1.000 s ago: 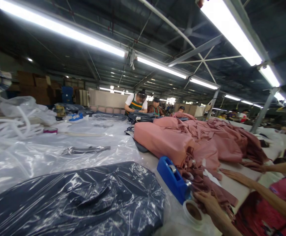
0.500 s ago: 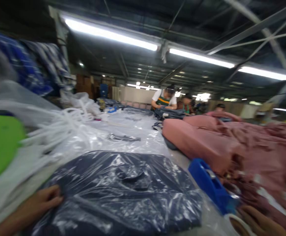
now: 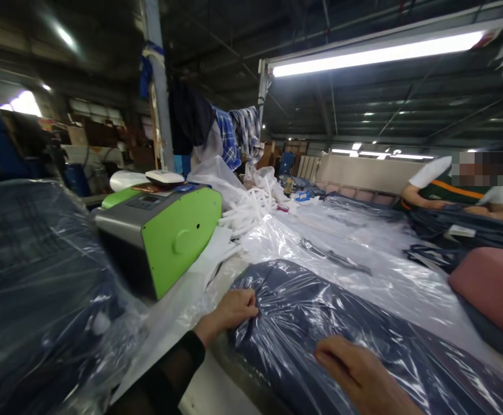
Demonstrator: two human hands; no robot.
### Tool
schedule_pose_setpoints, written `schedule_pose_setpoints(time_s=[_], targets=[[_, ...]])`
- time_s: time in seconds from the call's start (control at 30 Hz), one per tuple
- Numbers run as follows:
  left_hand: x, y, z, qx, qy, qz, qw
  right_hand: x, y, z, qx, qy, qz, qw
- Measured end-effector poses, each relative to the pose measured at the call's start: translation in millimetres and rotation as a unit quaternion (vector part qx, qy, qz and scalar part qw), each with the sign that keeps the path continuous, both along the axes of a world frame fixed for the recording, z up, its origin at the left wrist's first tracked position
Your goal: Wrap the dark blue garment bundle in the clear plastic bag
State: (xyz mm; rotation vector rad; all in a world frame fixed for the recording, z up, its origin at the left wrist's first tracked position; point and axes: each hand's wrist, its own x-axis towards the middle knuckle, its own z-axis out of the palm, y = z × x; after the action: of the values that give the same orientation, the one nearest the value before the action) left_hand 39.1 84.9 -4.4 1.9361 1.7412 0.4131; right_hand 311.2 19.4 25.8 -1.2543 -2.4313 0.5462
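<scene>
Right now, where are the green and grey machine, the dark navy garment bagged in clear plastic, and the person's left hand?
green and grey machine [image 3: 177, 242]: head view, on its green side panel.
dark navy garment bagged in clear plastic [image 3: 303, 305]: head view, on its top surface.
left hand [image 3: 234, 308]: head view, on its back.

Bagged navy garment [image 3: 363, 328]: dark blue folded cloth sealed in clear, crinkled, glossy plastic, lying flat on the worktop [image 3: 208, 386] before me. My left hand [image 3: 231, 308] pinches its near left corner; my right hand [image 3: 355, 372] rests flat on its top.
</scene>
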Motion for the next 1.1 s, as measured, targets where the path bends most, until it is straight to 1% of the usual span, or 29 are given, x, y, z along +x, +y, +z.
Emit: schedule_pose_setpoints(time_s=[0.1, 0.17, 0.23, 0.33, 0.47, 0.6, 0.7, 0.77, 0.83, 0.97, 1.03, 1.1], targets=[[-4, 1, -4.4, -0.001, -0.017, 0.001, 1.0, -55, 30, 6.7, -0.006, -0.06, 0.029, 0.998], [-6, 3, -8.5, -0.003, -0.032, 0.0, 0.999, -80, 46, 5.4, -0.001, -0.124, 0.043, 0.991], [-7, 5, -12.7, -0.004, -0.048, 0.0, 0.999, -95, 60, 1.1, 0.003, -0.172, 0.051, 0.984], [-8, 7, -17.7, -0.005, -0.067, 0.0, 0.998, -107, 79, -7.3, -0.005, -0.199, 0.058, 0.978], [-9, 8, -20.1, -0.005, -0.082, -0.001, 0.997, -116, 96, -13.7, -0.035, -0.212, 0.047, 0.975], [-8, 7, -20.9, 0.004, -0.08, -0.002, 0.997, -119, 105, -12.9, -0.086, -0.188, 0.022, 0.978], [-7, 5, -21.6, 0.012, -0.069, -0.001, 0.998, -117, 109, -14.5, -0.151, -0.146, 0.003, 0.978], [-7, 4, -22.1, 0.016, -0.064, 0.0, 0.998, -114, 111, -18.4, -0.208, -0.114, -0.014, 0.971], [-6, 3, -22.6, 0.019, -0.061, 0.002, 0.998, -112, 112, -24.3, -0.249, -0.082, -0.043, 0.964], [-5, 2, -22.5, 0.022, -0.056, 0.011, 0.998, -108, 119, -38.2, -0.258, -0.035, -0.13, 0.957], [-5, 2, -21.8, 0.023, -0.055, 0.015, 0.998, -106, 124, -42.4, -0.256, -0.033, -0.152, 0.954], [-5, 3, -21.0, 0.026, -0.053, 0.021, 0.998, -102, 127, -41.6, -0.244, -0.043, -0.161, 0.955]])
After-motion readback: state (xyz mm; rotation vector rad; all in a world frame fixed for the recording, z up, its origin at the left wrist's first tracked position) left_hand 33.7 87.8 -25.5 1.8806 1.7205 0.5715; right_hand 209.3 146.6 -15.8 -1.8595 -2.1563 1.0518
